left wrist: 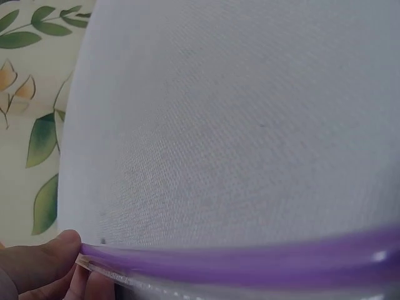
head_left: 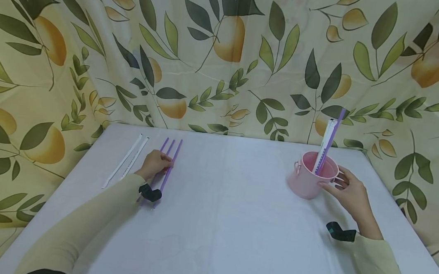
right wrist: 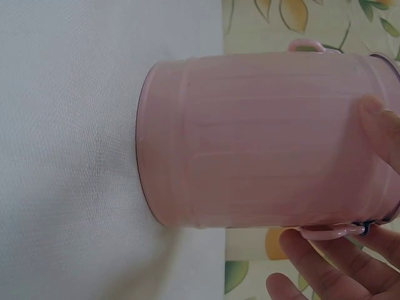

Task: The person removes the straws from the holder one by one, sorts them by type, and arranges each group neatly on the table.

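Toward the left of the table, my left hand (head_left: 154, 164) pinches a purple drinking straw (head_left: 168, 173) between thumb and fingertips. In the left wrist view this purple straw (left wrist: 250, 265) has a clear film around it. Two more purple straws lie beside it, partly hidden under the hand. On the right, my right hand (head_left: 352, 197) grips a small pink bucket (head_left: 304, 183) near its rim. Its thumb (right wrist: 378, 128) presses the bucket's side and the fingers are at the side handle (right wrist: 331, 232). A white-wrapped straw (head_left: 321, 150) and a purple straw (head_left: 337, 122) stand leaning inside the bucket.
Two white-wrapped straws (head_left: 122, 161) lie side by side to the left of the purple ones. A white cloth covers the table (head_left: 230, 220). Behind it hangs a curtain (head_left: 222, 83) printed with fruit and leaves.
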Motion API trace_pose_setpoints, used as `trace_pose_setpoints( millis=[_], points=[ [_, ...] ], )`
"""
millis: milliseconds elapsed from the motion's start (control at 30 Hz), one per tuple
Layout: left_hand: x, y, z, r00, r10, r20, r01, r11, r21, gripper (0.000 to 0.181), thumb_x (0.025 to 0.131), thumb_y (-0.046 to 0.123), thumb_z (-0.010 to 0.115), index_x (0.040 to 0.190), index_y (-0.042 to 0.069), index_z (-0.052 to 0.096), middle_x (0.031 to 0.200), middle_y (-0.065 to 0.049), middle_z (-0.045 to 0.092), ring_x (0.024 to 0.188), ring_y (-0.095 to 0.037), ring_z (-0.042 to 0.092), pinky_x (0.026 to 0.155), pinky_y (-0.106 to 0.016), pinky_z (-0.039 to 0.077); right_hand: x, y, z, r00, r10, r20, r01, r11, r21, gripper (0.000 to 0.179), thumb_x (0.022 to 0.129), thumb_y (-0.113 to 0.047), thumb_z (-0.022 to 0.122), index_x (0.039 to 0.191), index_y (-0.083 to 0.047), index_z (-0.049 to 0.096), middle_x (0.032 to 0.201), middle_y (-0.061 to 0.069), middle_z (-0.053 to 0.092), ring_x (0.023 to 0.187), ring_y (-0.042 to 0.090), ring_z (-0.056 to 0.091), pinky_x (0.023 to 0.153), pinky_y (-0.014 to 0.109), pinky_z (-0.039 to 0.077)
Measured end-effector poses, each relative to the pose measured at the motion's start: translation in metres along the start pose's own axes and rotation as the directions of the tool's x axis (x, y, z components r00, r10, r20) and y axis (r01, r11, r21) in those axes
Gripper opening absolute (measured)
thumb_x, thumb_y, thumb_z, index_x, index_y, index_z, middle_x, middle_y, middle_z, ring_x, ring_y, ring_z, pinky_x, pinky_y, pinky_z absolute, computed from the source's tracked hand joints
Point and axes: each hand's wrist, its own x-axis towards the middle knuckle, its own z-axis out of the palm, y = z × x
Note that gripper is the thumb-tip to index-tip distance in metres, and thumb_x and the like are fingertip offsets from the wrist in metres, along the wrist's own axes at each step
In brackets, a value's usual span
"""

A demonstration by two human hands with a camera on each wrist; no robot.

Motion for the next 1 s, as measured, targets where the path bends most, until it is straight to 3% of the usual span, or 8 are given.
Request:
trace_pose_setpoints(
  millis=[267, 567, 1000],
  points=[
    [0.0006, 0.002, 0.0012, 0.998, 0.049, -0.031, -0.045, 0.991, 0.127, 0.02, 0.081, 0.007, 0.07, 0.096, -0.006, 0.069, 0.061, -0.001, 0.063, 0.048, -0.003, 0.052, 0.048, -0.015, 0.042, 0.0009, -0.0007, -0.0002, 1.0, 0.009, 0.005, -0.009, 1.0, 0.003, 0.09, 0.086, -0.045, 0.063, 0.148, 0.002, 0.017, 0.139, 0.036, 0.037, 0.12, 0.053, 0.044, 0.09, 0.05, 0.042],
    [0.0009, 0.0053, -0.0002, 0.998, 0.05, -0.043, -0.042, 0.983, 0.176, 0.02, 0.082, 0.008, 0.069, 0.097, -0.005, 0.069, 0.071, -0.011, 0.069, 0.052, -0.005, 0.056, 0.05, -0.016, 0.044, 0.0013, -0.0027, -0.0023, 1.0, -0.008, 0.002, 0.008, 1.0, -0.002, 0.089, 0.087, -0.044, 0.063, 0.147, 0.003, 0.018, 0.137, 0.037, 0.039, 0.119, 0.054, 0.045, 0.087, 0.047, 0.045],
    [-0.0015, 0.0008, -0.0044, 0.999, 0.044, -0.026, -0.041, 0.992, 0.118, 0.023, 0.081, 0.005, 0.066, 0.101, -0.006, 0.067, 0.072, -0.012, 0.07, 0.051, -0.005, 0.058, 0.053, -0.017, 0.048, -0.0007, -0.0031, -0.0004, 1.0, 0.021, 0.019, -0.021, 1.0, 0.011, 0.09, 0.087, -0.043, 0.063, 0.148, 0.003, 0.015, 0.138, 0.037, 0.037, 0.12, 0.054, 0.043, 0.09, 0.052, 0.043]
  ],
)
